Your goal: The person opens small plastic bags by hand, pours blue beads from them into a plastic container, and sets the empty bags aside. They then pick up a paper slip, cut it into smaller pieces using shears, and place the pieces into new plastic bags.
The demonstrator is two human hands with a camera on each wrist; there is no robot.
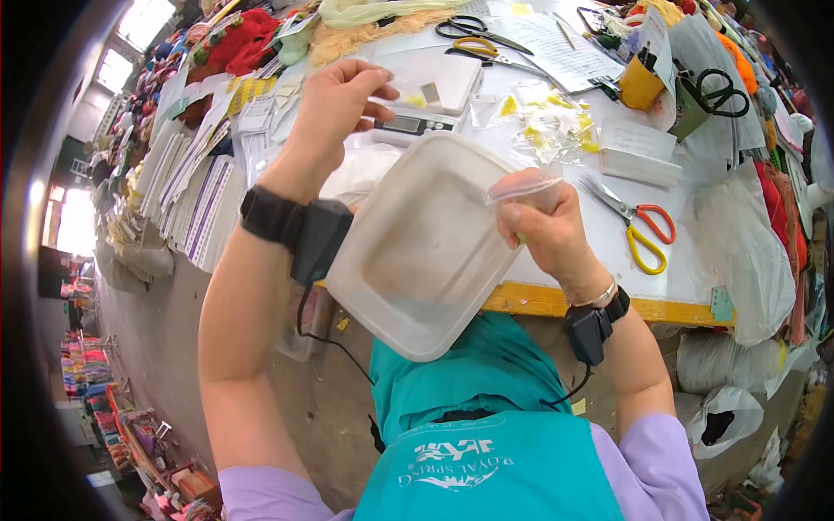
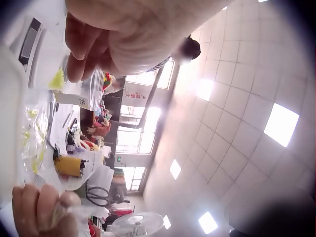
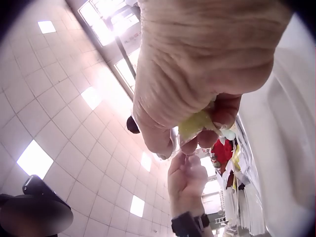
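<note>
My left hand (image 1: pixel 343 100) is raised over a white digital scale (image 1: pixel 408 124). Its fingertips pinch what looks like a small clear bag with a yellow piece (image 2: pixel 58 79) and a paper tag (image 2: pixel 72 100) marked 75. My right hand (image 1: pixel 547 227) grips a clear plastic bag (image 1: pixel 526 186) at the right rim of a tub; a yellow-green piece (image 3: pixel 194 124) shows inside its curled fingers. The whitish translucent tub (image 1: pixel 426 247) lies tilted between my forearms, over the table's front edge and my lap.
Clear bags with yellow pieces (image 1: pixel 552 122) lie behind the right hand. Scissors with red and yellow handles (image 1: pixel 647 230) are at the right, a yellow cup (image 1: pixel 640 84) beyond. Stacked cards (image 1: pixel 204 195) stand at the left; more scissors (image 1: pixel 478 45) lie at the back.
</note>
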